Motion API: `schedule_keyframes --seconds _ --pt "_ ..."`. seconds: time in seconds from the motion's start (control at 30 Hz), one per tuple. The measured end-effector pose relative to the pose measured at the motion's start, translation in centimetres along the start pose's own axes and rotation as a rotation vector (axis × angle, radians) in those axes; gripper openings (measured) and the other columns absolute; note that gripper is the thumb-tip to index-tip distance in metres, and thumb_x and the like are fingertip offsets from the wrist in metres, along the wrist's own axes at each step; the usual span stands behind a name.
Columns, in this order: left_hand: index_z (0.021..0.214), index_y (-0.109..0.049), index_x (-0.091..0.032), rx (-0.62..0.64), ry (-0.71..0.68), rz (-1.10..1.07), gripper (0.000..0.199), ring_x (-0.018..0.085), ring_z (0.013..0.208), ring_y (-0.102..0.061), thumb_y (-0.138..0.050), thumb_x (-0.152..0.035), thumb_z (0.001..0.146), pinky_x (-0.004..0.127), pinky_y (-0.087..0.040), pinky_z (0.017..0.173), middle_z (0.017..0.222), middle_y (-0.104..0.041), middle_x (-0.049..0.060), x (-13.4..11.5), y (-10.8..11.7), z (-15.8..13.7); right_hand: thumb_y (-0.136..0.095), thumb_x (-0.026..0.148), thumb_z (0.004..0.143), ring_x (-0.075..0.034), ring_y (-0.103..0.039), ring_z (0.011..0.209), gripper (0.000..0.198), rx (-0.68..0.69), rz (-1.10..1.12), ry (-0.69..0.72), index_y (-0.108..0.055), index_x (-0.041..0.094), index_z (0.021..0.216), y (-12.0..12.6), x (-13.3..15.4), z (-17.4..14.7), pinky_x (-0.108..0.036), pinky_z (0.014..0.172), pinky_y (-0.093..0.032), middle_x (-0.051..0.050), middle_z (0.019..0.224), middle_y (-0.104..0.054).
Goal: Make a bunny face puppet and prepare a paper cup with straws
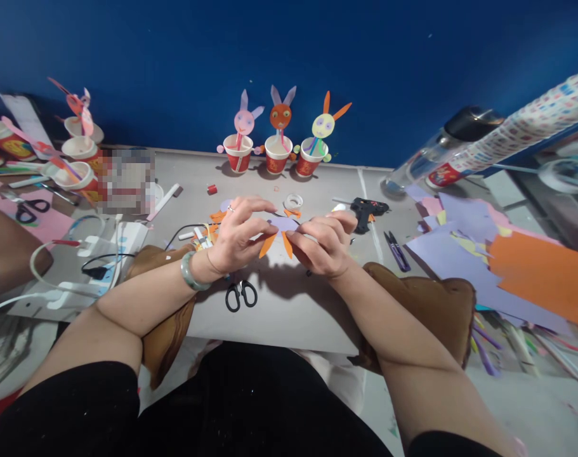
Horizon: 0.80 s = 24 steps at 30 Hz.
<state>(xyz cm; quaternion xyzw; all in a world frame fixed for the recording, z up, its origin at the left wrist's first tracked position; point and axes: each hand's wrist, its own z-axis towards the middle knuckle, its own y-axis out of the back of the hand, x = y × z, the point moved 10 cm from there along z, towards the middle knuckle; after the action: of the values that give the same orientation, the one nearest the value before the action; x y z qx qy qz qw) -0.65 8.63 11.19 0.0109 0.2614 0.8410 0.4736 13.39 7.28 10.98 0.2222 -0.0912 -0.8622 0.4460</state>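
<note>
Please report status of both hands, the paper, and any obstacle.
Left hand, right hand: pinching purple paper piece. Two orange paper ears between them. Black-handled scissors nearby, not obstructing.

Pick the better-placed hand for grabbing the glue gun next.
Right, probably: the right hand is nearer the glue gun; the left hand is farther across. Both hold the purple-and-orange paper piece, though.
</note>
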Motion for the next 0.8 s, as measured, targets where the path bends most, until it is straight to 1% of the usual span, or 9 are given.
schedule_keyframes --seconds 0.13,0.33,0.47,0.63,0.73,0.8 --pt "0.090 -0.063 -0.024 -0.011 -0.013 0.009 0.006 0.021 0.100 -0.066 -0.065 -0.018 0.092 0.039 -0.050 0.082 0.109 -0.072 0.006 -0.20 0.11 0.11 -0.063 0.020 0.094 -0.012 -0.056 0.076 0.010 0.028 -0.030 -0.006 -0.069 0.028 0.092 -0.24 0.04 -0.26 -0.037 0.086 -0.036 0.003 0.080 -0.063" --pt "0.090 -0.062 -0.023 -0.020 -0.020 -0.003 0.009 0.020 0.099 -0.066 -0.066 -0.015 0.091 0.038 -0.050 0.080 0.107 -0.072 0.006 -0.31 0.20 0.23 -0.065 0.018 0.091 -0.012 -0.057 0.078 0.010 -0.001 0.020 -0.011 -0.069 0.027 0.091 0.12 0.07 -0.03 -0.037 0.086 -0.037 0.003 0.081 -0.063" --pt "0.090 -0.062 -0.024 -0.015 -0.028 -0.003 0.009 0.020 0.097 -0.066 -0.063 -0.014 0.091 0.039 -0.049 0.080 0.106 -0.073 0.005 -0.37 0.16 0.24 -0.065 0.019 0.091 -0.012 -0.056 0.076 0.010 0.019 -0.002 -0.008 -0.068 0.027 0.088 -0.18 0.07 0.04 -0.037 0.087 -0.035 0.004 0.080 -0.064" --pt "0.089 -0.063 -0.024 -0.005 -0.011 0.029 0.007 0.020 0.097 -0.066 -0.064 -0.017 0.093 0.040 -0.050 0.082 0.106 -0.074 0.005 -0.14 -0.01 0.10 -0.066 0.022 0.092 -0.012 -0.054 0.074 0.008 -0.010 0.006 -0.017 -0.065 0.027 0.085 -0.16 0.03 0.11 -0.036 0.086 -0.035 0.004 0.079 -0.064" --pt "0.085 -0.064 -0.023 0.032 0.019 0.071 0.009 0.021 0.097 -0.066 -0.062 -0.022 0.094 0.041 -0.050 0.084 0.104 -0.074 0.005 0.17 -0.40 0.03 -0.068 0.018 0.090 -0.012 -0.056 0.075 0.008 -0.038 0.058 -0.019 -0.066 0.026 0.090 0.12 0.12 0.35 -0.036 0.087 -0.036 0.004 0.080 -0.065" --pt "0.086 -0.065 -0.024 0.046 0.034 0.072 0.009 0.021 0.097 -0.066 -0.061 -0.024 0.095 0.041 -0.049 0.085 0.103 -0.075 0.005 0.29 -0.56 0.04 -0.067 0.016 0.090 -0.012 -0.056 0.075 0.010 -0.049 0.069 -0.016 -0.066 0.025 0.092 0.25 0.22 0.54 -0.036 0.087 -0.037 0.003 0.081 -0.065"
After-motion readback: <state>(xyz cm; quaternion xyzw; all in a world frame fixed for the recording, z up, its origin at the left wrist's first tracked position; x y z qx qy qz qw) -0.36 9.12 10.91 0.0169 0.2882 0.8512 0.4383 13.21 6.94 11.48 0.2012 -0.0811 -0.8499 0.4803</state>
